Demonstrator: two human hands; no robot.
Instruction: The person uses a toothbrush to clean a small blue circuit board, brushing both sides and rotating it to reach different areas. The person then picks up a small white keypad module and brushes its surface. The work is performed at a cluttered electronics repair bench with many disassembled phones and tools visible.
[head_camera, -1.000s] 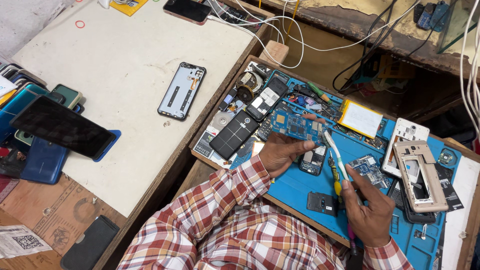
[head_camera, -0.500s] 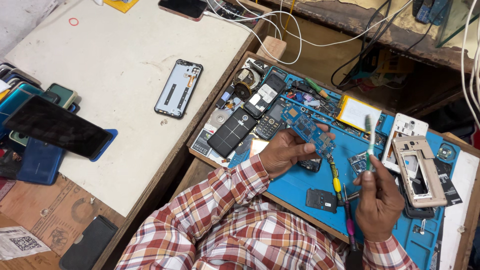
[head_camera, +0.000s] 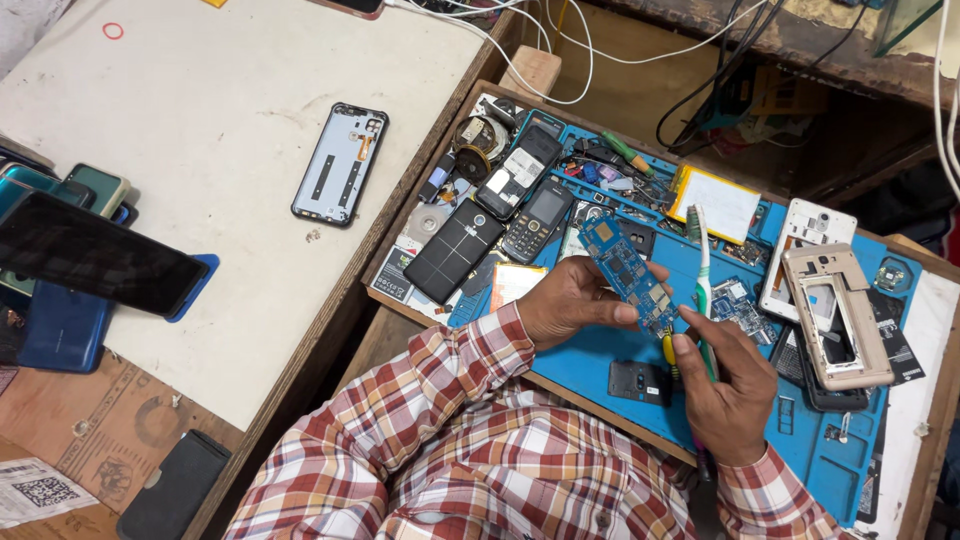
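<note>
From the head camera, your left hand (head_camera: 570, 300) held a long blue circuit board (head_camera: 628, 272). Your fingers were curled around its lower end, with the thumb pressed on its side. The board was lifted a little and tilted over the blue work mat (head_camera: 590, 360).

Your right hand (head_camera: 728, 395) held a white and green toothbrush (head_camera: 702, 270). Your fingers were closed around its handle. The brush stood almost straight up, and its head was just beside the upper part of the board. I could not tell if the bristles touched the board. A tool with a yellow grip (head_camera: 668, 352) also sat in that hand, near the low end of the board.

Your sleeves were red and white checks.

On the mat, a small black part (head_camera: 638, 380) lay near your right hand. A black phone with keys (head_camera: 535, 220) and a flat black phone back (head_camera: 453, 252) lay near your left hand. A gold phone frame (head_camera: 838, 318) and a white phone frame (head_camera: 806, 250) lay to the right of the brush. A yellow and white battery (head_camera: 715, 203) lay above the brush.

On the white table (head_camera: 200, 150) to the left, an open phone shell (head_camera: 340, 163) lay by itself. A dark phone (head_camera: 95, 255) rested on a pile of other phones at the edge.
</note>
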